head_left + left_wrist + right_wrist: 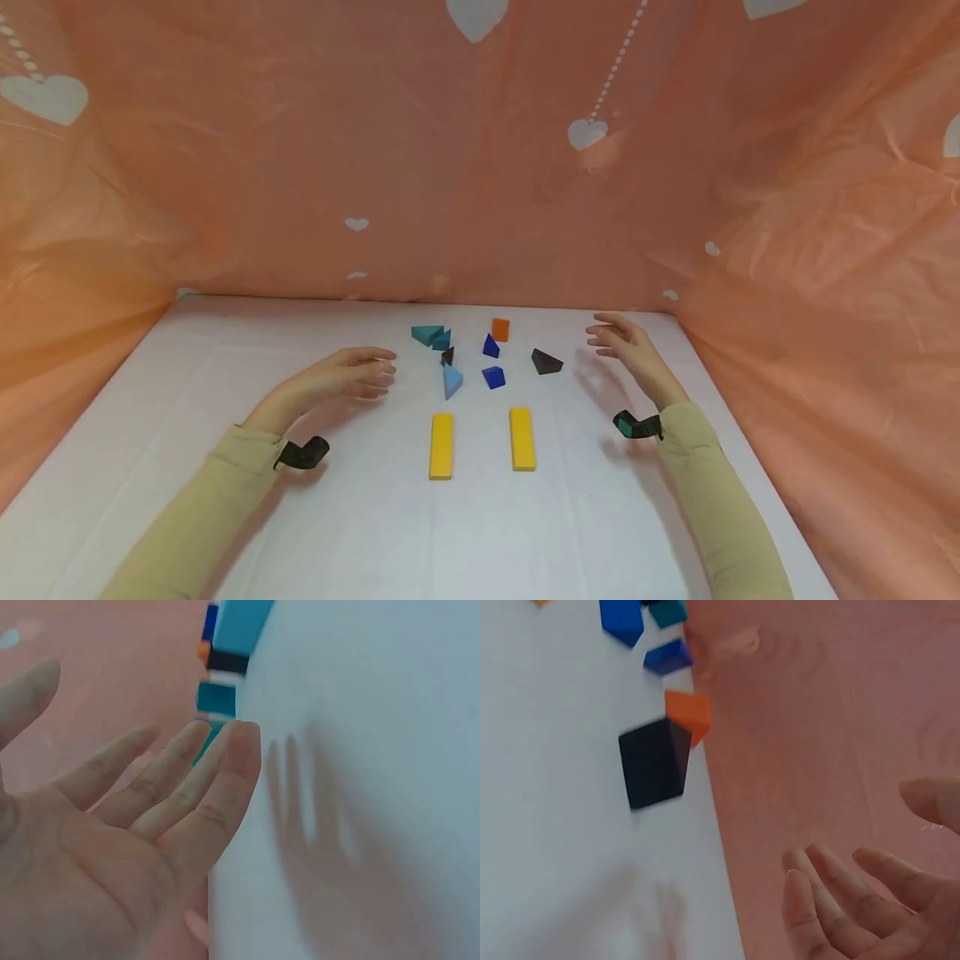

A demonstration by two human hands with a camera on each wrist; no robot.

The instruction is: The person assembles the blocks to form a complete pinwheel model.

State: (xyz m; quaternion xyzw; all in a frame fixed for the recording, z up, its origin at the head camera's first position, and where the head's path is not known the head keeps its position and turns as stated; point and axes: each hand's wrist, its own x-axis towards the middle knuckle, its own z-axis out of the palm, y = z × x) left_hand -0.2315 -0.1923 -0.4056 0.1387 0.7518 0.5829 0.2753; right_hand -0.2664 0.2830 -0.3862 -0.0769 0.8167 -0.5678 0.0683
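My left hand [341,377] hovers over the white table, left of a group of small blocks, its fingers extended and holding nothing. On the far right my right hand [626,343] is also raised with relaxed fingers and an empty palm. Nearest to it lies a black block [547,362]; an orange block [500,329] sits farther back. Two dark blue blocks [493,377] are near the middle. Closest to the left hand are a light blue block [452,381], a small black block [447,357] and two teal blocks [427,334]. Two yellow bars [442,447] lie in front, side by side.
A white cloth covers the table [360,533]. An orange curtain [450,167] with white hearts closes off the back and both sides. Each wrist carries a small black camera [303,453].
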